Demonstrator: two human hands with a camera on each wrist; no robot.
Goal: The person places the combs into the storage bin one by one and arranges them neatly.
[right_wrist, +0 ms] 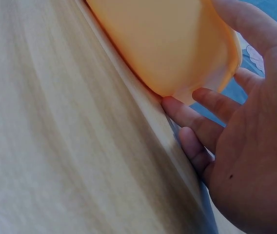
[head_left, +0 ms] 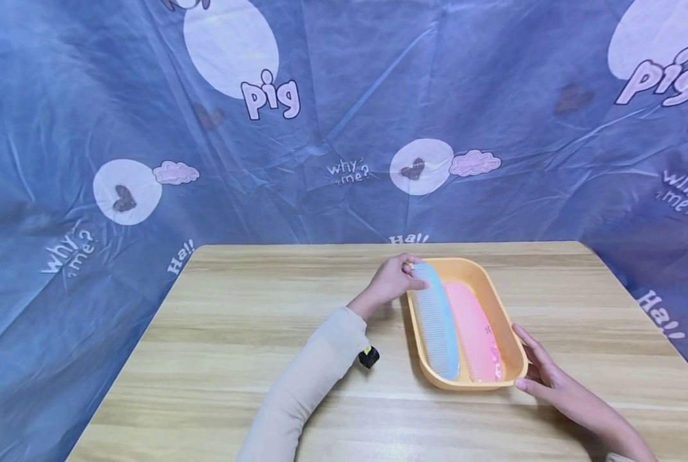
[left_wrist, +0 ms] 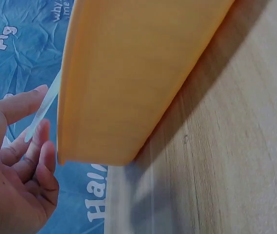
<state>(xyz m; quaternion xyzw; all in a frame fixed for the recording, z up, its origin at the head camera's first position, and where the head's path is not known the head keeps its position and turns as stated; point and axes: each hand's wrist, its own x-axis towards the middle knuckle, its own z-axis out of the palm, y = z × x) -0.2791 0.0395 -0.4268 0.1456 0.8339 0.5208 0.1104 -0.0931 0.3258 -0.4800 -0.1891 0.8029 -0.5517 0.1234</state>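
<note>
A light blue comb (head_left: 436, 321) leans lengthwise in a yellow-orange plastic basin (head_left: 497, 289), along its left side. My left hand (head_left: 391, 280) pinches the comb's far end between thumb and fingers, over the basin's left rim. The left wrist view shows the comb edge-on (left_wrist: 45, 108) between thumb and fingers, next to the basin's outer wall (left_wrist: 124, 83). A pink comb (head_left: 473, 333) lies flat on the basin floor to the right. At the basin's near right corner, my right hand (head_left: 552, 378) touches the outer wall, thumb and fingers spread around the corner.
The basin stands on a wood-grain table (head_left: 251, 321), toward the right. A small black object (head_left: 369, 357) shows by the left sleeve (head_left: 315, 366). Behind the table hangs a blue printed cloth (head_left: 321, 128), which also runs along both sides.
</note>
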